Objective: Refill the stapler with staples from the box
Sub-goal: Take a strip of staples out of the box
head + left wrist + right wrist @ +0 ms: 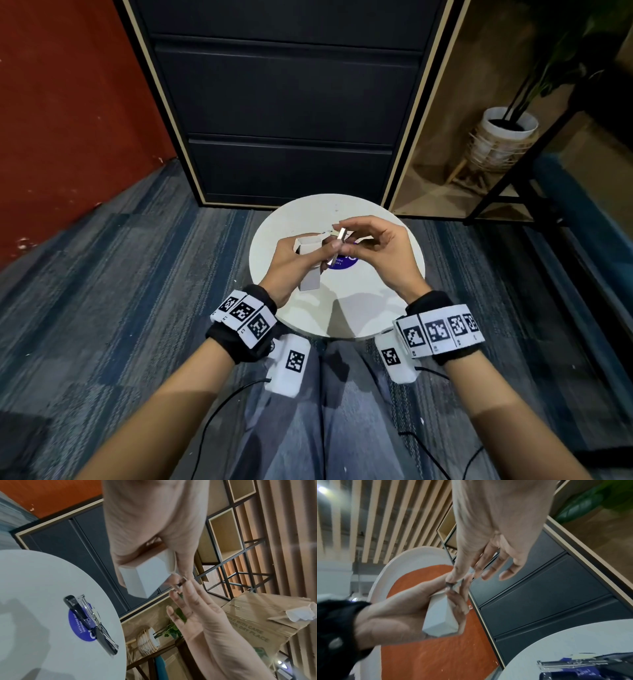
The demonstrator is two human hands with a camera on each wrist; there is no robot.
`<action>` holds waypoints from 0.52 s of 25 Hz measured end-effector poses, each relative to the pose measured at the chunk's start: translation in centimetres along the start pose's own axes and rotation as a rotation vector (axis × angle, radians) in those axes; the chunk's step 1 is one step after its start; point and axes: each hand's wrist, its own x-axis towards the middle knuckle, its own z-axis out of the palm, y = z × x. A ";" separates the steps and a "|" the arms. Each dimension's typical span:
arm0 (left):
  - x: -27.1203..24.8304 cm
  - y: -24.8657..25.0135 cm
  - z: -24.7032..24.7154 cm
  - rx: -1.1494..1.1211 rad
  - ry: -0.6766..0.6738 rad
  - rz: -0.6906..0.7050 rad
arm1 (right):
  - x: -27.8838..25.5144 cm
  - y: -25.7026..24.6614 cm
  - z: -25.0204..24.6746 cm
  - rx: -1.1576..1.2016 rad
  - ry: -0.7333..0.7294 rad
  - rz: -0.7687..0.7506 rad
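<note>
Head view: left hand (291,263) is wrapped around the open white box (308,260), and the right hand (380,250) pinches a strip of staples (337,245) right at its mouth, other fingers loose. The stapler (91,623) lies open on the round table (34,588) directly under both hands, long axis running away from the person. Right hand's nearer, nothing in between I'd say.

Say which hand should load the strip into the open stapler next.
Right, probably. The right hand already pinches the silver staple strip, while the left hand grips the small white cardboard box. The black stapler lies open on the round white table.
</note>
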 end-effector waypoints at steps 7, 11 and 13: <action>0.0 -0.3 0.2 -0.090 0.039 -0.042 | -0.7 -0.2 0.7 -0.194 0.011 -0.020; 0.2 -0.1 -0.1 -0.056 0.038 -0.035 | -0.7 -0.4 0.7 -0.223 -0.037 -0.025; 0.3 0.1 -0.1 -0.015 0.037 -0.030 | -0.7 -0.3 0.7 -0.171 -0.042 -0.009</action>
